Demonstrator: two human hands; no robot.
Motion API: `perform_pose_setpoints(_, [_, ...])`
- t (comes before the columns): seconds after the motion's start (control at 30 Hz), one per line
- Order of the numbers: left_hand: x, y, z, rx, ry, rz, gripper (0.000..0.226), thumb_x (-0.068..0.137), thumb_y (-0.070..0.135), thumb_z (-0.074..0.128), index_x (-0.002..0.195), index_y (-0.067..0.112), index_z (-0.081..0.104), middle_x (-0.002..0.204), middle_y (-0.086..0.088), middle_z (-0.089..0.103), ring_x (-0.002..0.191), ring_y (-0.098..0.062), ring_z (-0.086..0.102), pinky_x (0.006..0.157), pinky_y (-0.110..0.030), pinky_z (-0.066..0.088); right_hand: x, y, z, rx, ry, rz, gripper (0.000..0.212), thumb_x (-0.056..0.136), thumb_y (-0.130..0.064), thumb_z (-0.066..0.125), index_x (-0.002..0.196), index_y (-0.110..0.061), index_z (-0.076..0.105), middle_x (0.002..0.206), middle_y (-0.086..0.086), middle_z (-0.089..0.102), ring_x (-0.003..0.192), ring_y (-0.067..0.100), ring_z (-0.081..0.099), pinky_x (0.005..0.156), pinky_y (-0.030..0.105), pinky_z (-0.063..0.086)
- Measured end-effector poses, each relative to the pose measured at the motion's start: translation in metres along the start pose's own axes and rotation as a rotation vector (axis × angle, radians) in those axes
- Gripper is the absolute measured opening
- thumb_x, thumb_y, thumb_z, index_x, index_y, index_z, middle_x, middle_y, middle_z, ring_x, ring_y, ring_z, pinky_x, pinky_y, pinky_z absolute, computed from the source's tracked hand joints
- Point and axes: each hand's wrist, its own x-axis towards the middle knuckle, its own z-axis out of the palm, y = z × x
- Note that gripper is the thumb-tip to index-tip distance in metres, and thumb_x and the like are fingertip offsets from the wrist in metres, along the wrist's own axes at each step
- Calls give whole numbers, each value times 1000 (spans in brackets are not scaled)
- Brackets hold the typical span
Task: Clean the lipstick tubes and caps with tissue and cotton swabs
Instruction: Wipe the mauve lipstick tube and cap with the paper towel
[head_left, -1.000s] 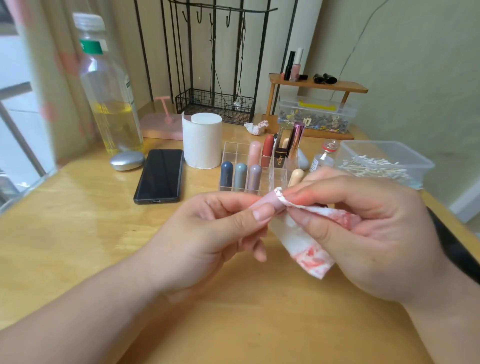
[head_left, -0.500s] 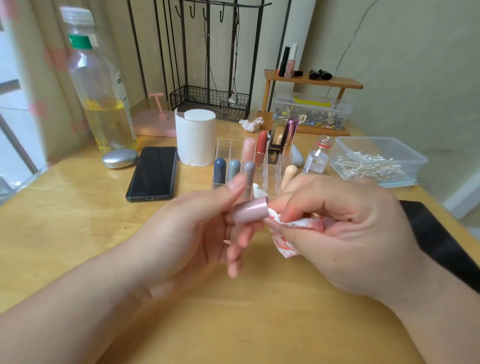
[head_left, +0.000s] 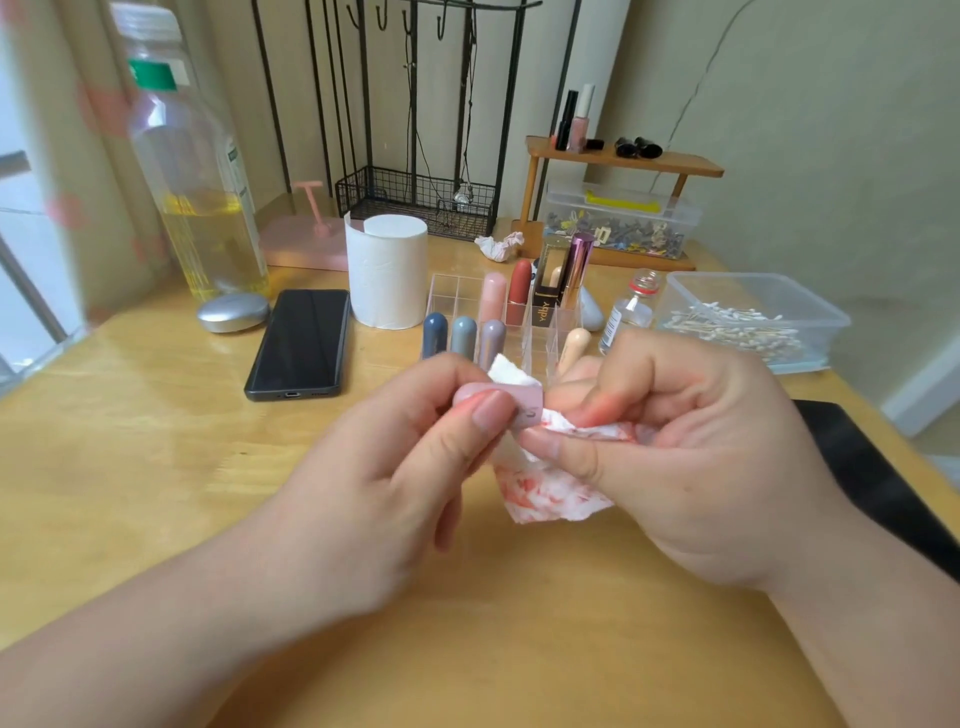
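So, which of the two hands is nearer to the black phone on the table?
Left. The left hand is just right of the phone, toward the viewer; the right hand is farther right, beyond the left hand.

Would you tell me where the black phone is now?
Head view: the black phone lies on the table, left of centre, between the silver oval object and the tissue roll.

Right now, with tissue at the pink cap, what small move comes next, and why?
Probably turn the pale pink lipstick cap in the left hand slightly: the right hand pinches the red-stained white tissue against its open end, so turning would wipe more rim.
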Motion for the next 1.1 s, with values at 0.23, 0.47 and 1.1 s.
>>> perform_pose_setpoints(0.23, [6, 8, -7, -185, -58, -132, 48, 94, 55, 50, 78, 14, 69, 63, -9, 47, 49, -24, 43, 41, -36, 43, -1, 2, 0, -45, 25, -152, 28, 79, 12, 69, 67, -7, 52, 82, 29, 70, 63, 32, 65, 58, 43, 54])
perform_pose_setpoints(0.47, [6, 15, -5, -485, -234, -396, 54, 90, 51, 53, 78, -2, 51, 60, -1, 29, 45, -15, 23, 35, -18, 30, 1, 9, -4, -432, -46, -314, 24, 84, 9, 69, 69, 0, 53, 70, 12, 62, 64, 38, 56, 62, 40, 47])
perform_pose_setpoints(1.1, [5, 10, -1, -442, -192, -338, 58, 96, 54, 44, 61, 8, 53, 52, -8, 24, 39, -22, 24, 40, -25, 39, -2, 10, -3, -229, -41, -203, 23, 85, 9, 66, 73, -5, 53, 82, 21, 72, 69, 38, 65, 72, 50, 54])
